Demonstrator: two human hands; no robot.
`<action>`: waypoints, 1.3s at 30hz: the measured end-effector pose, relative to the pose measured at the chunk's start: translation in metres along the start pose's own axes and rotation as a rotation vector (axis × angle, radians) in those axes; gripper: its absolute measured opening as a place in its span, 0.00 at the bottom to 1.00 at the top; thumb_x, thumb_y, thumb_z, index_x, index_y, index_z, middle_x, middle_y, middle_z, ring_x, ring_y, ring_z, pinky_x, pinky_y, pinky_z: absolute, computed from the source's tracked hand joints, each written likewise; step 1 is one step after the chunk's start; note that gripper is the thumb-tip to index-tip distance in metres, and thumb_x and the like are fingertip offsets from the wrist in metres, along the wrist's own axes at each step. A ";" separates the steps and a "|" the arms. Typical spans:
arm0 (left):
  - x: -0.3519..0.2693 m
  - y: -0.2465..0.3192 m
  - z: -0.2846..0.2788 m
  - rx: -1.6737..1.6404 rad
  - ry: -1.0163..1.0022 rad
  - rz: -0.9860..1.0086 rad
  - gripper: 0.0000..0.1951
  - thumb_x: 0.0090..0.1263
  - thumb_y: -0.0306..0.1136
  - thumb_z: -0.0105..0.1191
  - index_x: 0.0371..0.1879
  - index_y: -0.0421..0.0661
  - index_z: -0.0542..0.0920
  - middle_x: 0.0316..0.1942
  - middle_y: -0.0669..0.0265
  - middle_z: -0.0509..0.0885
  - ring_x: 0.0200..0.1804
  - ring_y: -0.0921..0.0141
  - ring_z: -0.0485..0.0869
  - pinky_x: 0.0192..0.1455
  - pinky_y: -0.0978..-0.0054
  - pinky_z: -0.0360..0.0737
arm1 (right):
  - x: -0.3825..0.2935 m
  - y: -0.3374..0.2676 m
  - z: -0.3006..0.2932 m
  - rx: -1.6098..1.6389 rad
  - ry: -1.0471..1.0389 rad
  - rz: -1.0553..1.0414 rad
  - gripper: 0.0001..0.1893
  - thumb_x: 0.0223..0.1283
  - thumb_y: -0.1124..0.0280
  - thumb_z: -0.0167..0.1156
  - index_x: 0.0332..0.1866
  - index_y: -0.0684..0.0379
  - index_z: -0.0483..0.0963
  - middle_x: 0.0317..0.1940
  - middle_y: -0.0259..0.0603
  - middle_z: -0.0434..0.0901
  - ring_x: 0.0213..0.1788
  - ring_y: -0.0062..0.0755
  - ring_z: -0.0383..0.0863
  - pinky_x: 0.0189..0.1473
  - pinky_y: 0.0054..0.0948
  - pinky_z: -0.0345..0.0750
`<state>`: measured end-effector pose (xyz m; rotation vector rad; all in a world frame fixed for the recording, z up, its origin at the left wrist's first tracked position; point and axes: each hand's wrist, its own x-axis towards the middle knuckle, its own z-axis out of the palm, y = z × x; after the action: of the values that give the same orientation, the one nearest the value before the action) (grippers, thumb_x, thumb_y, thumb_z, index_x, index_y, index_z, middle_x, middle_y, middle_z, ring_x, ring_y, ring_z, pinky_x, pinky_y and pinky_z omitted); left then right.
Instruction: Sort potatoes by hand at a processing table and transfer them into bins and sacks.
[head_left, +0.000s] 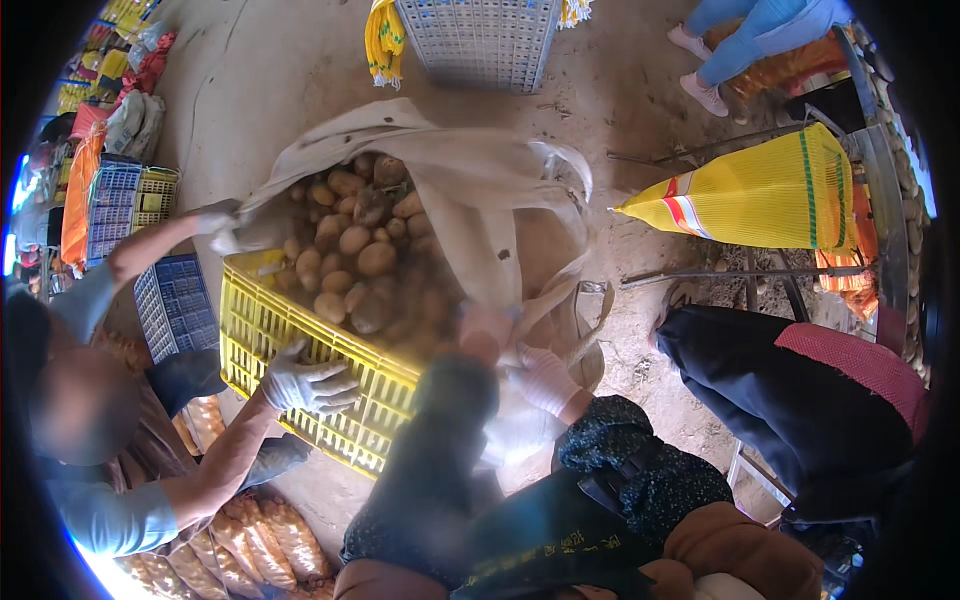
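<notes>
A yellow plastic crate (319, 371) is tilted at the mouth of a large whitish woven sack (480, 217). Brown potatoes (356, 240) lie in a heap along the crate's inner side and in the sack's opening. My left hand (487, 330), blurred, is at the crate's right end near the sack cloth; its grip is unclear. My right hand (551, 379), in a pale glove, has its fingers closed around a fold of the sack's near right edge. A co-worker's gloved hand (311, 382) rests on the crate's outer wall, and their other hand (217, 225) holds the sack's left rim.
Blue crates (176, 304) stand at left beside filled net bags (255, 544). A grey crate (480, 45) is at the top. On the right, a yellow mesh bag (750, 191) hangs at a metal frame (881, 225), near a person in dark trousers (757, 405). Another person's legs (739, 56) are beyond.
</notes>
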<state>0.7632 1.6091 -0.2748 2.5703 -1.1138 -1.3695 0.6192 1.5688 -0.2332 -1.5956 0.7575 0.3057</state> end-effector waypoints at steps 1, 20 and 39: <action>0.003 0.003 0.001 0.273 -0.079 0.095 0.15 0.70 0.42 0.49 0.47 0.49 0.84 0.47 0.54 0.84 0.52 0.53 0.82 0.57 0.58 0.77 | 0.000 -0.001 -0.002 -0.002 0.004 0.000 0.15 0.61 0.64 0.57 0.52 0.51 0.79 0.40 0.49 0.84 0.45 0.50 0.83 0.48 0.38 0.79; -0.073 -0.014 0.049 -0.517 0.405 0.037 0.10 0.66 0.32 0.53 0.41 0.39 0.80 0.35 0.48 0.85 0.39 0.50 0.83 0.44 0.62 0.78 | -0.006 -0.008 -0.072 -0.479 0.514 -0.489 0.26 0.49 0.56 0.70 0.50 0.60 0.76 0.40 0.51 0.81 0.42 0.52 0.81 0.43 0.45 0.77; -0.165 -0.062 -0.059 0.491 0.316 0.243 0.27 0.61 0.57 0.58 0.51 0.49 0.79 0.46 0.64 0.82 0.54 0.63 0.78 0.66 0.58 0.62 | 0.044 -0.025 -0.079 -0.250 0.292 -0.092 0.15 0.58 0.68 0.63 0.46 0.67 0.79 0.30 0.48 0.85 0.35 0.33 0.84 0.41 0.34 0.79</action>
<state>0.7830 1.7369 -0.1409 2.6890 -1.7959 -0.6682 0.6495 1.4804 -0.2255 -1.9326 0.8911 0.1025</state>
